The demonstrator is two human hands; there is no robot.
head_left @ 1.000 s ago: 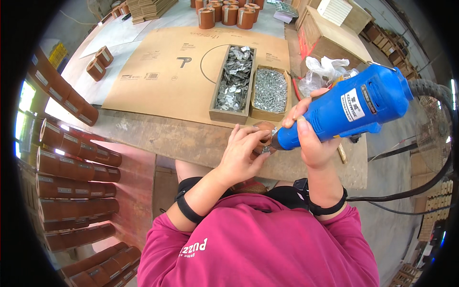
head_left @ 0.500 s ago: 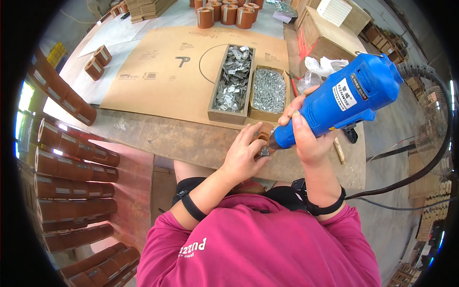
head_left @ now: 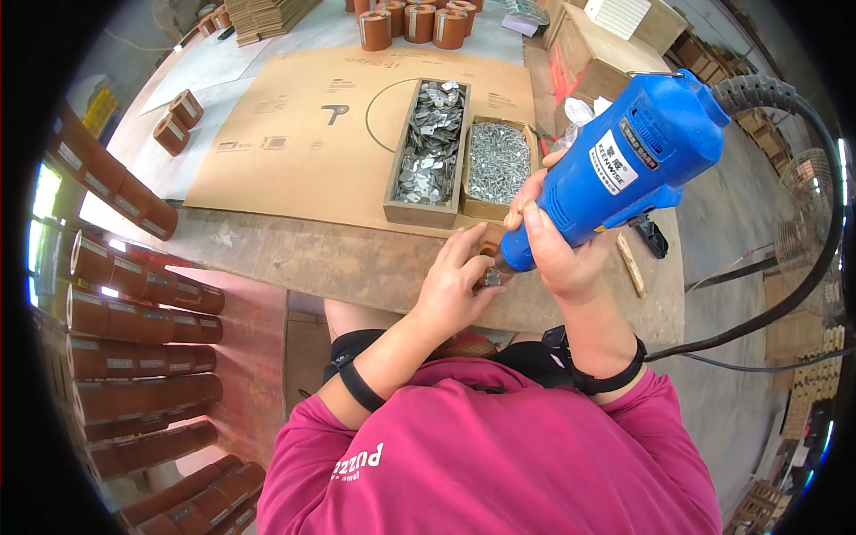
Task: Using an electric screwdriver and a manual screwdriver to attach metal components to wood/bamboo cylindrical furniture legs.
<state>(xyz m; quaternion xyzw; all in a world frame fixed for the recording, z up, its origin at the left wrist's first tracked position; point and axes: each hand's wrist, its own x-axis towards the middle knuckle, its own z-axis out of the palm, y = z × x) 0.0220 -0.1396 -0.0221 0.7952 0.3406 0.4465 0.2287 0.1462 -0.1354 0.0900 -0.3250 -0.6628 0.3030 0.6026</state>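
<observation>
Fingers bent and partly spread, the left hand (head_left: 453, 283) grips a brown piece (head_left: 489, 244) at the near edge of the worktop (head_left: 348, 259). The right hand (head_left: 562, 250) is closed around the neck of a blue power tool (head_left: 615, 169), whose body slants toward two o'clock from that piece; its nose is at the piece, though I cannot tell whether they touch. From the piece, a carton of screws (head_left: 499, 165) sits at twelve o'clock and a wooden tray of metal plates (head_left: 423, 214) at eleven, side by side. Two brown cylinders (head_left: 178, 123) stand at ten, while long brown rows (head_left: 143, 314) lie at nine.
</observation>
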